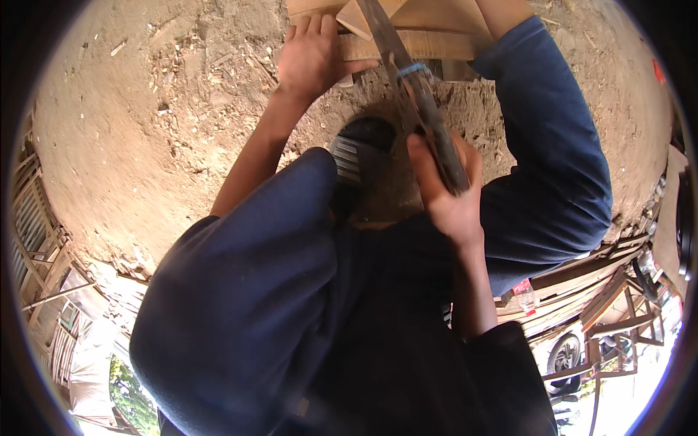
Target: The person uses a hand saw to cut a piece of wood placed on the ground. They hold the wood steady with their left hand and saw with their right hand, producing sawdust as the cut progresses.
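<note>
My right hand (448, 185) is wrapped round the dark handle of a handsaw (422, 98), slightly blurred. A blue band circles the saw where handle and blade meet. Its blade runs up across a piece of wood (356, 18) and leaves the top of the view. My left hand (309, 58) grips the left end of a wooden board (436, 45), fingers over the top and thumb stretched along the near edge. The blade crosses to the right of that hand. Whether its teeth touch the wood cannot be made out.
My bent leg in blue trousers (556, 138) comes down to the board's right end. A dark sandal with pale stripes (356, 156) is on the dirt floor (182, 145) below the board. Wood chips lie about. A wheel (564, 354) and timber frames (618, 323) stand at lower right.
</note>
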`<state>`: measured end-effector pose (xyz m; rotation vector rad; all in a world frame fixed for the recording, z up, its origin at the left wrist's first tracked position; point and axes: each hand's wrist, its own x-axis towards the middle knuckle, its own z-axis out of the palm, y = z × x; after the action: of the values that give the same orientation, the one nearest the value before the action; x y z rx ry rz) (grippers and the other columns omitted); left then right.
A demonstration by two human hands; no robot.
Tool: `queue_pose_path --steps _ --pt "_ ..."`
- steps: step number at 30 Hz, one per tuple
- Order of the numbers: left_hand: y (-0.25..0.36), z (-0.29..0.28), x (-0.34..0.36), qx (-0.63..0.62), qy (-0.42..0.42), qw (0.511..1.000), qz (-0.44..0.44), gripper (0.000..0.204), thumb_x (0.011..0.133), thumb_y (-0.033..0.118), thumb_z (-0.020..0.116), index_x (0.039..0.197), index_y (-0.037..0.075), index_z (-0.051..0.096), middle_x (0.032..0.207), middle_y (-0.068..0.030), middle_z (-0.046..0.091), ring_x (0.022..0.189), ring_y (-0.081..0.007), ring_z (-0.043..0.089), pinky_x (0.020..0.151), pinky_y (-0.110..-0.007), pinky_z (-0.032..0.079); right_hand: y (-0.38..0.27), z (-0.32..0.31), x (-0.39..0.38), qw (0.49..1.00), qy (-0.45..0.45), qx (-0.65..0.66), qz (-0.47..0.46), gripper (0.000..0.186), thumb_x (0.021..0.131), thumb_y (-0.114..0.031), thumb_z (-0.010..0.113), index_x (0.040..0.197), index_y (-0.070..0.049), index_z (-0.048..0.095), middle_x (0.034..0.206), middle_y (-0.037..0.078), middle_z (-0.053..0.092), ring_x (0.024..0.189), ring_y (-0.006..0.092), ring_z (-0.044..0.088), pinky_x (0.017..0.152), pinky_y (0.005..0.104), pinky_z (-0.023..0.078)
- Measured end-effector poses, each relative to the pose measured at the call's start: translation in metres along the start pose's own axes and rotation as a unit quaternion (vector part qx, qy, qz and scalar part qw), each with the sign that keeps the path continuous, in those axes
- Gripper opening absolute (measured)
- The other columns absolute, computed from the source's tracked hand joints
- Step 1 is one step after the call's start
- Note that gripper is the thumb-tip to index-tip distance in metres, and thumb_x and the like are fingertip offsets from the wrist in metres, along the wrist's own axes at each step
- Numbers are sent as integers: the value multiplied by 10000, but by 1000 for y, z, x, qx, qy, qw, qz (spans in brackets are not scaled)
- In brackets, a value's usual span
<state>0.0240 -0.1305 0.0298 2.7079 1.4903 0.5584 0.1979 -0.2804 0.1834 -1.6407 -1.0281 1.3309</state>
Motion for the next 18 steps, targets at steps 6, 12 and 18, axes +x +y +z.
queue_pose_path --steps 6,12,18 --pt "0 0 2 -7 46 999 3 745 584 643 806 929 36 546 823 -111 619 845 -308 633 760 -420 504 16 -18 -45 998 0 -66 -7 83 892 -18 616 823 12 582 606 18 495 583 48 445 501 280 373" --pt "-1 1 -3 -6 8 1000 -3 787 583 688 774 933 19 552 860 -115 621 879 -307 640 796 -419 507 12 1 -1 999 -21 -44 -5 106 894 -38 621 812 10 574 606 46 504 575 67 457 510 289 386" --pt "-2 3 0 13 28 999 16 821 582 746 740 897 12 548 849 -135 620 863 -312 641 769 -409 501 27 -10 -49 995 -1 -94 -44 113 914 -46 623 819 -8 576 604 -6 463 567 33 416 487 250 334"
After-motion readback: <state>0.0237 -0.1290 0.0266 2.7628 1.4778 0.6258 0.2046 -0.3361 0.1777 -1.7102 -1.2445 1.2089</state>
